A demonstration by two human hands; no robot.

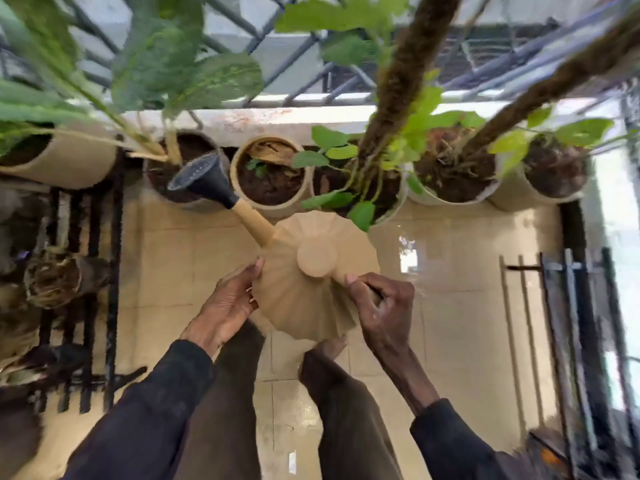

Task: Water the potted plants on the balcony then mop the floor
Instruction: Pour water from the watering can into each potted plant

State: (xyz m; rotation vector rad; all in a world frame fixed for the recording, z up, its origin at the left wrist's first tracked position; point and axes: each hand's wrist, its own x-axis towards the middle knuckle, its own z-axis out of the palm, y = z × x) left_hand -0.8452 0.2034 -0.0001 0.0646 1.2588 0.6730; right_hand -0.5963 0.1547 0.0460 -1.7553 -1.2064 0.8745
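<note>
— As the head view looks down, where is the watering can (pixel 311 271)?
— Held above the tiled floor (pixel 450 271) and tipped forward and left. Its black rose (pixel 199 178) hangs over the dark soil of a pot (pixel 204 204) by the ledge (pixel 242 123).
— And the left grip (pixel 228 303)?
— Spread, with fairly straight fingers pressing flat on the can's ribbed left side.
— The right grip (pixel 384 306)?
— Its fingers are curled round the can's handle at the rear.
— Is water falling?
— I cannot tell; it is blurred there.
— What stands near?
— A beige pot (pixel 277 211) sits just right of the rose, and a white pot (pixel 436 201) farther right. All are along the ledge, below a metal grille (pixel 310 83).
</note>
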